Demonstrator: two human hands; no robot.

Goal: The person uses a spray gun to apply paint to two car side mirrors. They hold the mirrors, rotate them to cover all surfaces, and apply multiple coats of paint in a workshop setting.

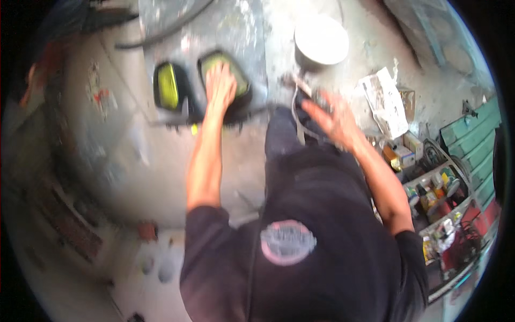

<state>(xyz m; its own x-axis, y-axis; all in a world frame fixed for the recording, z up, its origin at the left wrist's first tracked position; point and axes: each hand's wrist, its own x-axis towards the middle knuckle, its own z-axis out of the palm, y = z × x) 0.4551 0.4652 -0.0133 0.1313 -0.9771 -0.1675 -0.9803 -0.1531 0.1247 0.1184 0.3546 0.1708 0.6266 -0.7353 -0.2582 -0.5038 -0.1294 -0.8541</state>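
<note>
Two black-rimmed automotive-looking trim pieces with yellow-green centres lie side by side on a grey sheet (pixel 252 32). My left hand (pixel 221 86) reaches down into the right trim piece (pixel 244 88), its extended fingertips touching the yellow-green face. Nothing shows in that hand, though its palm is hidden. Just left of it lies the other trim piece (pixel 168 86). My right hand (pixel 337 121) hovers beside my dark-trousered leg, thumb and fingers apart and smeared by motion. Near its fingertips are a thin grey cord (pixel 294 104) and a small pale object (pixel 302 85) that I cannot make out.
A white round bucket (pixel 322 40) stands ahead of my right hand. Crumpled newspaper (pixel 385 102) lies farther right. Shelves (pixel 437 196) at the right hold bottles and cans beside a green slatted panel (pixel 472 142). A dark hose (pixel 166 32) curves across the sheet's far end.
</note>
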